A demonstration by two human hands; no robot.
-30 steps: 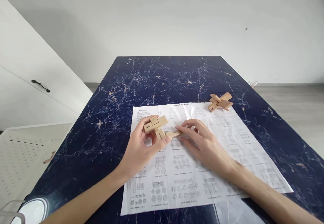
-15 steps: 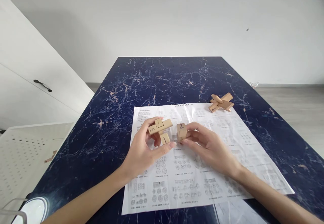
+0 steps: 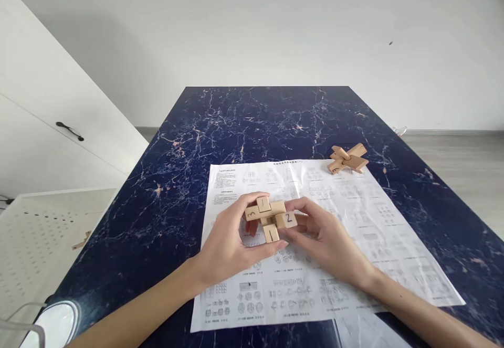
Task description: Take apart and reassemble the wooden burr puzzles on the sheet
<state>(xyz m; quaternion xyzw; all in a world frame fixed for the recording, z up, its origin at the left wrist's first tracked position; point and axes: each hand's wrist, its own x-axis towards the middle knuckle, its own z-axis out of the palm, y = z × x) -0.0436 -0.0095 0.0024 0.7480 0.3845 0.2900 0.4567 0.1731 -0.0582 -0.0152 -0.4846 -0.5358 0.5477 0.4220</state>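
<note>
Between thumb and fingers, my left hand (image 3: 230,232) grips a group of interlocked wooden puzzle pieces (image 3: 255,212); the figures 3 and 1 are written on them. My right hand (image 3: 321,235) pinches a wooden block marked 2 (image 3: 289,219), which sits against the right side of that group. Whether the block has slotted into the group cannot be made out, as fingers cover part of it. Both hands are above a creased paper sheet (image 3: 354,285) printed with small puzzle diagrams.
An assembled wooden cross puzzle (image 3: 348,159) rests at the sheet's upper right corner. The dark blue marbled table (image 3: 255,122) extends to a pale wall. On the left are a white perforated surface (image 3: 35,243), a white cabinet (image 3: 51,96) and a round white object (image 3: 55,327).
The block in my right hand has turned so its 2 faces up, then moved against the left hand's pieces. Those pieces have shifted right and toward me.
</note>
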